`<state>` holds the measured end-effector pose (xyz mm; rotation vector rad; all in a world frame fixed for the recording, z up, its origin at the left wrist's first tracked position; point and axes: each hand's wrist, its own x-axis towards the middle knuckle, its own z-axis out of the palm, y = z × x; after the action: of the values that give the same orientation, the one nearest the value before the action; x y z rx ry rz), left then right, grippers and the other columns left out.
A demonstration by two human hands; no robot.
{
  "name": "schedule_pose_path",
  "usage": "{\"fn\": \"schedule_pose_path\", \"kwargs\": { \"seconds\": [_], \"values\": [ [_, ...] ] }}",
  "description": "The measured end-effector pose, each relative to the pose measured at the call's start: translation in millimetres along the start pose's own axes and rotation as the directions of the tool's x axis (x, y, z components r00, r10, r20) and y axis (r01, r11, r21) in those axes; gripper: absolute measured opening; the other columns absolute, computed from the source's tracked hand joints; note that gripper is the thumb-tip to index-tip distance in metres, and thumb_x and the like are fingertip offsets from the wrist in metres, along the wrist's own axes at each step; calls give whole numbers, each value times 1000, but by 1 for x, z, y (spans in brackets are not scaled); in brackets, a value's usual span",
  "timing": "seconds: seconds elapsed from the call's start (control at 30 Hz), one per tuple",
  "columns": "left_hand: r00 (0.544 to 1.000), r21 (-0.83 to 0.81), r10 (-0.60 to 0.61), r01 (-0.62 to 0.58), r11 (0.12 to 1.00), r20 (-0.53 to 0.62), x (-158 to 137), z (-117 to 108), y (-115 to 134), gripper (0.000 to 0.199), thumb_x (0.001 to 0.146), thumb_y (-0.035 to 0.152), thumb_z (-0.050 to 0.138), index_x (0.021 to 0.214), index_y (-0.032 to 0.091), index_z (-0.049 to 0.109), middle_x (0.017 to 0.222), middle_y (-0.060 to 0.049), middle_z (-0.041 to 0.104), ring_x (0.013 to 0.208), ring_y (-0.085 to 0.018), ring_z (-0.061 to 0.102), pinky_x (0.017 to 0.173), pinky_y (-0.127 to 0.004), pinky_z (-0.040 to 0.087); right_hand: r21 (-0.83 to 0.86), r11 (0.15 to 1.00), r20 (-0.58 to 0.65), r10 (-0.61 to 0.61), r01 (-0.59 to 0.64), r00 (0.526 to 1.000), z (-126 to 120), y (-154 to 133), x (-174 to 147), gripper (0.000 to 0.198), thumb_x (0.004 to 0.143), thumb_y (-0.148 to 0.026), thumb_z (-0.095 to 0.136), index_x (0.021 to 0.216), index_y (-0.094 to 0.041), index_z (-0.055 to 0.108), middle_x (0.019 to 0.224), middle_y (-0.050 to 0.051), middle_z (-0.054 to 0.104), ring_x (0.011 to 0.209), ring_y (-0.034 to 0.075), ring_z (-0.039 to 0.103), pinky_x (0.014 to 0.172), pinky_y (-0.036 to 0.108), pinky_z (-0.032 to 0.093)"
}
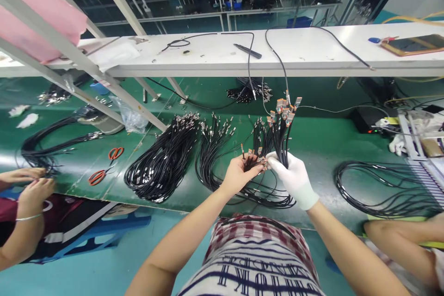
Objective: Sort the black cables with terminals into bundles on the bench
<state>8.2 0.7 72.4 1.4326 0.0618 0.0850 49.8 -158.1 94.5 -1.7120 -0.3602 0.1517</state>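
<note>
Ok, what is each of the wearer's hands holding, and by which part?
The gloved right hand holds a bunch of black cables below their orange-tipped connectors. The bare left hand holds other black cables near their connector ends.

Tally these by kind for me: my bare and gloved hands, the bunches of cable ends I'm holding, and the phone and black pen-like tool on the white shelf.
Bare left hand: 1
Gloved right hand: 1
Bunches of cable ends held: 2
Phone: 1
Black pen-like tool: 1
Total: 6
</note>
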Motion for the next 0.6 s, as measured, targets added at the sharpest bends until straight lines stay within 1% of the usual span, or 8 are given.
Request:
{"fn": "schedule_pose_path", "kwargs": {
  "seconds": [0.07, 0.13, 0.2, 0.3, 0.4, 0.47, 0.53, 0.6],
  "values": [
    [999, 110, 45, -46, 993, 7, -1, -4, 2, 22, 73, 29, 72, 83, 12, 63, 84, -5, 66, 81, -14, 61, 84, -27, 50, -17, 1000, -5, -12, 11, 1000, 0, 1, 0, 27, 80, -41, 60, 85, -14, 67, 77, 5, 66, 72, 19, 58, 68, 30, 48],
    [998, 173, 67, -70, 982, 21, -2, -7, 6, 20, 75, 28, 70, 85, 11, 64, 86, -7, 66, 84, -14, 61, 86, -27, 48, -24, 1000, -4, -16, 16, 1000, -1, 1, -1, 28, 81, -41, 60, 86, -14, 67, 78, 5, 66, 73, 20, 58, 68, 30, 48],
    [997, 176, 61, -67, 982, 38, -3, -9, 9, 19, 74, 26, 69, 84, 11, 64, 87, -7, 66, 85, -15, 61, 86, -27, 48, -44, 999, 3, -21, 21, 1000, -1, 1, -2, 27, 81, -40, 59, 85, -15, 67, 80, 6, 66, 74, 20, 59, 69, 30, 48],
    [998, 125, 37, -43, 991, 53, -3, -9, 12, 18, 74, 24, 69, 84, 11, 63, 88, -6, 65, 87, -14, 61, 88, -27, 47, -33, 999, 70, -29, 31, 997, -3, -1, -2, 28, 82, -39, 59, 91, -15, 68, 84, 6, 68, 78, 20, 61, 72, 30, 49],
    [997, 106, 36, -43, 993, 65, -2, -8, 11, 18, 75, 25, 69, 85, 12, 62, 88, -5, 64, 85, -13, 60, 86, -26, 46, -22, 999, 122, -44, 47, 992, -3, -1, -2, 33, 75, -36, 70, 101, -15, 68, 89, 5, 69, 80, 20, 63, 74, 30, 50],
    [997, 173, 68, -75, 982, 48, -2, -7, 11, 16, 75, 24, 69, 84, 12, 62, 86, -4, 62, 83, -13, 58, 84, -25, 46, -62, 995, 107, -75, 82, 991, -2, 2, -2, 29, 74, -34, 73, 96, -16, 69, 90, 4, 70, 81, 20, 63, 75, 29, 50],
    [994, 288, 105, -106, 952, 17, -2, -7, 12, 13, 76, 23, 67, 80, 13, 62, 84, -3, 61, 81, -13, 57, 82, -25, 44, -93, 988, 86, -118, 125, 989, -1, 5, -2, 18, 79, -32, 69, 90, -17, 70, 90, 4, 70, 84, 20, 64, 78, 29, 49],
    [992, 407, 129, -117, 906, 0, -3, -8, 14, 9, 77, 22, 65, 77, 13, 61, 80, -2, 60, 78, -13, 56, 79, -25, 43, -92, 984, 64, -144, 149, 988, -1, 7, -2, 14, 81, -29, 67, 88, -18, 70, 90, 3, 70, 84, 20, 64, 78, 29, 49]
  ]
}}
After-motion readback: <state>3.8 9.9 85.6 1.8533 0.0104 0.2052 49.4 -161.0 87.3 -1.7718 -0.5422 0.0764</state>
